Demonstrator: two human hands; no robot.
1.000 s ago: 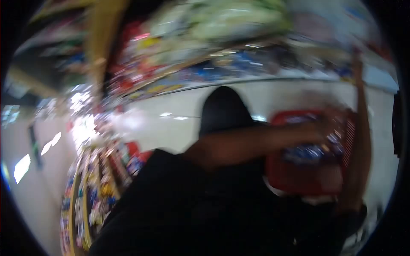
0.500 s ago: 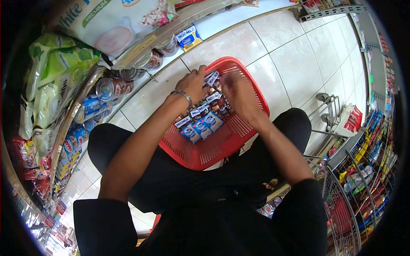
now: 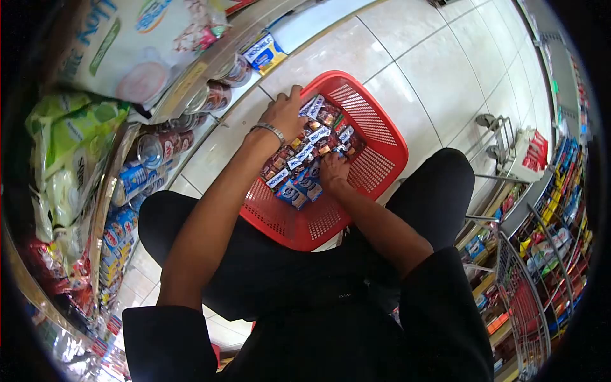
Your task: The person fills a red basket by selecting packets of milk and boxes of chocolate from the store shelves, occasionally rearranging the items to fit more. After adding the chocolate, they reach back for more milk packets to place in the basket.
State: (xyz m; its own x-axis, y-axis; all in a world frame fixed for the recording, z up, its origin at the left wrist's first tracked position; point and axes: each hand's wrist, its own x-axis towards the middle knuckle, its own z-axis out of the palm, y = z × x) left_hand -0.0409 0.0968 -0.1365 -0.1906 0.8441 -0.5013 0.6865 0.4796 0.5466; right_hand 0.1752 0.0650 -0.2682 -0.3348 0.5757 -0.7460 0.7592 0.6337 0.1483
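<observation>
A red plastic basket (image 3: 389,137) rests between my knees, tilted in view. Inside lie several brown Indomilk packs (image 3: 328,116) in rows, with blue packs (image 3: 293,195) at the near end. My left hand (image 3: 284,118) is at the basket's upper left rim, fingers bent over it, beside the brown packs. Down in the basket, my right hand (image 3: 334,170) touches the packs near the blue ones, its fingers spread. No pack is seen lifted in either hand.
On the left, a shelf holds cans (image 3: 153,151), green pouches (image 3: 73,137) and a big white bag (image 3: 137,57). A blue and yellow box (image 3: 264,53) stands on the lowest shelf. Wire racks (image 3: 525,280) with packets and a wheeled metal frame (image 3: 499,143) are at right.
My right hand has moved down from the basket's upper right part onto the packs near the blue ones. My left hand stays at the rim. The view has shifted slightly.
</observation>
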